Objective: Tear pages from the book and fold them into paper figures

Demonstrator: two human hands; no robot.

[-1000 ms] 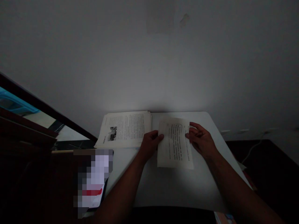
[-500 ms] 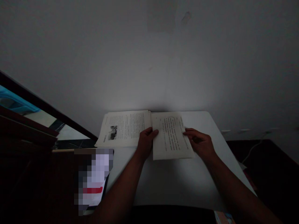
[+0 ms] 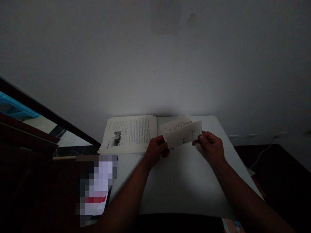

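A printed sheet of paper is raised above the white table, its near part bent up and over toward the wall. My left hand pinches the sheet at its near left corner. At the right corner my right hand grips it between thumb and fingers. Just left of the sheet lies a stack of printed pages with a small dark photo on the top page. My left hand is close to the lower right corner of this stack.
A lit device screen, partly pixelated, lies at the table's left edge. The grey wall rises right behind the table. On the right a pale cable runs down over a dark surface. A blue object shows at far left.
The sheet lay nearly flat, tilted toward me, between my hands. Now its near edge is lifted and folded away from me. My right hand has gone from the side edge to the corner.
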